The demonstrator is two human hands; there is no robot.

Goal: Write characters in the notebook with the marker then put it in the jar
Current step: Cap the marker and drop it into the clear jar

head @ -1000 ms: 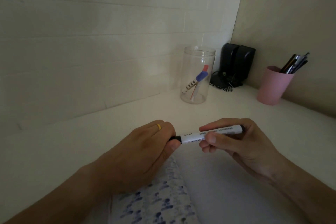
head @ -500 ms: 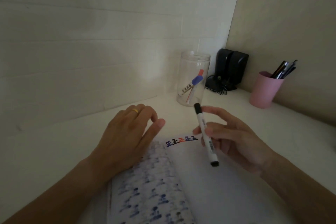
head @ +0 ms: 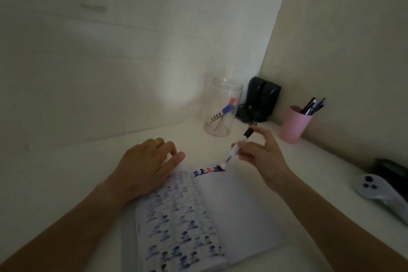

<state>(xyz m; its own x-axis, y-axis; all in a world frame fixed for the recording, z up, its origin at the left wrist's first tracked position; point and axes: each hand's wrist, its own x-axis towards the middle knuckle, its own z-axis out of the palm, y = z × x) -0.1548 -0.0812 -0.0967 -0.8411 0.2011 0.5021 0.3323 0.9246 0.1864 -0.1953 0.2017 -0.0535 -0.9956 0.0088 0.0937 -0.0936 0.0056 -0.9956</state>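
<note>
An open notebook (head: pixel 238 216) lies on the white desk in front of me. Its left page is full of blue and black characters, and a short row of blue and red characters runs along the top of the right page. My right hand (head: pixel 262 161) holds a white marker (head: pixel 230 157) tilted, black end up, with its tip at the right end of that row. My left hand (head: pixel 150 165) rests flat on the notebook's top left corner, fingers apart, holding nothing. A clear jar (head: pixel 223 95) stands behind the notebook with two markers in it.
A pink cup (head: pixel 293 128) with pens stands at the right wall. Black speakers (head: pixel 262 97) with cables sit in the corner behind the jar. A white game controller (head: pixel 379 192) lies at the right edge of the desk. Walls close off the back and right.
My left hand let go of the marker's end and settled on the notebook. My right hand swung the marker from level to tip-down at the row of characters.
</note>
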